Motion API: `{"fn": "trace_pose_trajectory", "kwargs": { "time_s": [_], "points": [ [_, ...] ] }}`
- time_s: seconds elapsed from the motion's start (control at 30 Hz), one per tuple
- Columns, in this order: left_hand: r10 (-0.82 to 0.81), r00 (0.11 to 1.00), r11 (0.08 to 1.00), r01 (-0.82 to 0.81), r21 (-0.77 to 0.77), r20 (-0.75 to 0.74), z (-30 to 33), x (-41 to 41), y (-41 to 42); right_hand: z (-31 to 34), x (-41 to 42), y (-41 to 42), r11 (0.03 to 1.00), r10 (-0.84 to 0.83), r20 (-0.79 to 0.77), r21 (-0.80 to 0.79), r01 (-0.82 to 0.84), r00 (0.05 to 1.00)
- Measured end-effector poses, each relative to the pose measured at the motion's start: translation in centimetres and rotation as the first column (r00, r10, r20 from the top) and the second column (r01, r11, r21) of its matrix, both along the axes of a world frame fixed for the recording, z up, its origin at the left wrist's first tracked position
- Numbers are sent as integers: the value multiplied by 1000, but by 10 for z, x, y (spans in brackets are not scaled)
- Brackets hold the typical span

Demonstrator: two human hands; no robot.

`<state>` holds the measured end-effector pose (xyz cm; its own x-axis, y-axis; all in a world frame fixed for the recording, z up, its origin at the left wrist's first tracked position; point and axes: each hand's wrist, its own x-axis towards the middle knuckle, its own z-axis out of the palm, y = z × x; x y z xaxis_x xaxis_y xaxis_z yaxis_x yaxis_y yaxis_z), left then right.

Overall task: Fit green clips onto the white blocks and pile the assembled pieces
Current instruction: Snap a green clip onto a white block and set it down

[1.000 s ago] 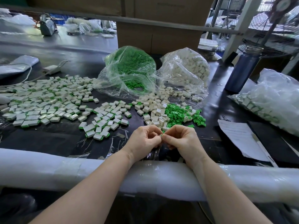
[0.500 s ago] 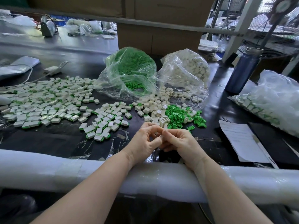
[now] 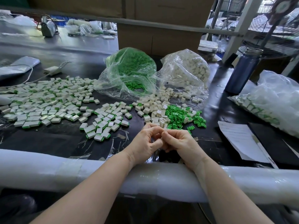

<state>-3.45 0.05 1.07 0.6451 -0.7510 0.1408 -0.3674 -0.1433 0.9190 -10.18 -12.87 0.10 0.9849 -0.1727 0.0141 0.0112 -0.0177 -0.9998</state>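
Note:
My left hand (image 3: 148, 143) and my right hand (image 3: 179, 141) meet fingertip to fingertip just behind the padded table edge, pinched together on a small piece that the fingers almost wholly hide. Just beyond them lie loose white blocks (image 3: 155, 109) and a heap of green clips (image 3: 178, 115). Assembled white-and-green pieces (image 3: 105, 122) spread to the left, with a larger spread (image 3: 48, 102) farther left.
An open bag of green clips (image 3: 131, 70) and a bag of white blocks (image 3: 186, 70) stand behind the heaps. At the right are a blue bottle (image 3: 242, 71), a bag of assembled pieces (image 3: 271, 101) and a paper sheet (image 3: 239, 139). White foam padding (image 3: 48, 168) covers the front edge.
Both hands stay joined at the same spot. The fingers have shifted slightly around the small piece, and the left thumb has lifted a little.

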Motion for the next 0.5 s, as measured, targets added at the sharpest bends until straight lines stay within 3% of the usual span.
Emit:
{"fn": "trace_pose_trajectory", "kwargs": {
  "time_s": [0.27, 0.5],
  "points": [
    [-26, 998, 998, 23, 51, 50, -2, 0, -3, -1, -1, -1, 994, -72, -6, -79, 71, 997],
    [-32, 995, 997, 25, 77, 90, -5, 1, -5, 0, -1, -1, 994, -91, -17, -59, 90, 996]
  ]
}}
